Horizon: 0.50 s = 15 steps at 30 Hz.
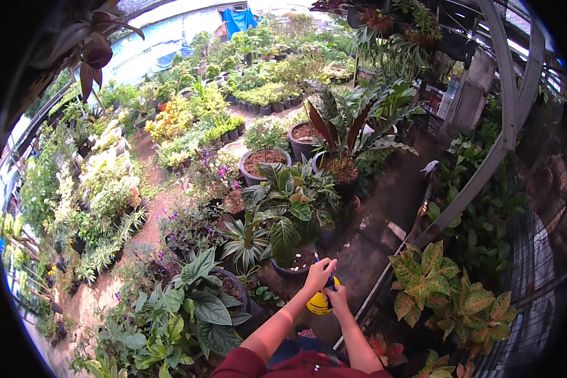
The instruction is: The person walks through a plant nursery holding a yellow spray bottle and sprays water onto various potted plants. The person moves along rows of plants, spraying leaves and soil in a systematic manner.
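In front of me is a yellow sprayer bottle (319, 305) with a dark blue top. My left hand (320, 276) closes around the blue upper part, and a thin dark piece sticks up past its fingers. Just below and to the right, my right hand (336, 298) is wrapped around the bottle's neck area; its exact grip is partly hidden. A large leafy plant (293, 195) in a dark pot (283, 271) stands just beyond my hands, and white bits lie on its soil.
Left of my arms stands a broad-leaved plant (211, 309). Red-and-green foliage (431, 280) fills the right side beside a metal rail (469, 192). Farther off are a tall dark-leaved potted plant (346, 123), a round pot of brown soil (263, 162) and a dirt path (154, 217).
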{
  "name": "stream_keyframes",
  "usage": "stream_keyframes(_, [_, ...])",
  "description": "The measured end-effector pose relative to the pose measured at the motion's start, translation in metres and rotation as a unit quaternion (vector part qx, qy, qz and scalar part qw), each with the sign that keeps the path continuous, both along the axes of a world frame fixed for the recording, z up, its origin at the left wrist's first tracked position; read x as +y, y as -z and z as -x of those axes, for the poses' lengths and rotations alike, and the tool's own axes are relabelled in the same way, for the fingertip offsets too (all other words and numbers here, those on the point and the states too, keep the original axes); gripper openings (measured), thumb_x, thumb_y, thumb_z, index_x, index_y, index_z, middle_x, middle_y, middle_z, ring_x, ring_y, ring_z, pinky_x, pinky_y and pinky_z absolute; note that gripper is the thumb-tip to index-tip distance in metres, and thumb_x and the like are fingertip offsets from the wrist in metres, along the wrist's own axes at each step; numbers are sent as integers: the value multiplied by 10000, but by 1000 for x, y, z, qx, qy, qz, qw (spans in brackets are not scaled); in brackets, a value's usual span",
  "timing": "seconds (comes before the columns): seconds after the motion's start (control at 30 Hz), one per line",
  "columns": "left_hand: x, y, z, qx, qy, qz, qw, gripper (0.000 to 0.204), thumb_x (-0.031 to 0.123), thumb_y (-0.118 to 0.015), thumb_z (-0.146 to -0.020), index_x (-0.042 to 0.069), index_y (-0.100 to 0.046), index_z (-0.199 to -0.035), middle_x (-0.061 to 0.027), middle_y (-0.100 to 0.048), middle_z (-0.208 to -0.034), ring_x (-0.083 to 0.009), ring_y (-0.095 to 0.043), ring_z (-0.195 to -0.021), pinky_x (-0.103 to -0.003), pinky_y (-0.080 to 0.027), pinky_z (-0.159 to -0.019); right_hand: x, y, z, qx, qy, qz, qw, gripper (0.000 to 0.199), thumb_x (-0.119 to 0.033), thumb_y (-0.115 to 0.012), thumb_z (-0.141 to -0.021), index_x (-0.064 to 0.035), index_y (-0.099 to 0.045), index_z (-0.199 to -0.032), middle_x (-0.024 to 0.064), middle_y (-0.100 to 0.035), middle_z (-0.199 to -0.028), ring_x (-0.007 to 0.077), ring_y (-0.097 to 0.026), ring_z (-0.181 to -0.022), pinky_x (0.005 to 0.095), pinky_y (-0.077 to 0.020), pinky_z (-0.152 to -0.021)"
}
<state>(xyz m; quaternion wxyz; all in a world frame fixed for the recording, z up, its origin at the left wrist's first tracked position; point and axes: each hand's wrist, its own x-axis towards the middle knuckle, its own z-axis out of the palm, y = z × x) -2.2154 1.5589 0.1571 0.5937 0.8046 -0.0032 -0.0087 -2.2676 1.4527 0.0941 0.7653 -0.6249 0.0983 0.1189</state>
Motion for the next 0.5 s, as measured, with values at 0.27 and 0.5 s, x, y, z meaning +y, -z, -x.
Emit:
stream_keyframes(0.27, [-21,76,3,72,33,55,995,318,311,-560,-878,18,-610,-764,-75,-595,-624,-134,-571,-578,-281,-446,-579,-25,57,13,107,2,45,993,131,-58,-631,-708,-20,-562,-604,35,-539,-524,116,-505,-441,248,-372,-451])
stream_keyframes(0.5, [-23,120,4,92,22,-7,995,322,348,-675,-787,34,-609,-778,-114,-617,-708,-210,-607,-662,-328,-473,-627,-32,87,4,158,-21,97,982,180,-106,-668,-711,-26,-561,-589,18,-505,-494,98,-466,-403,241,-343,-417])
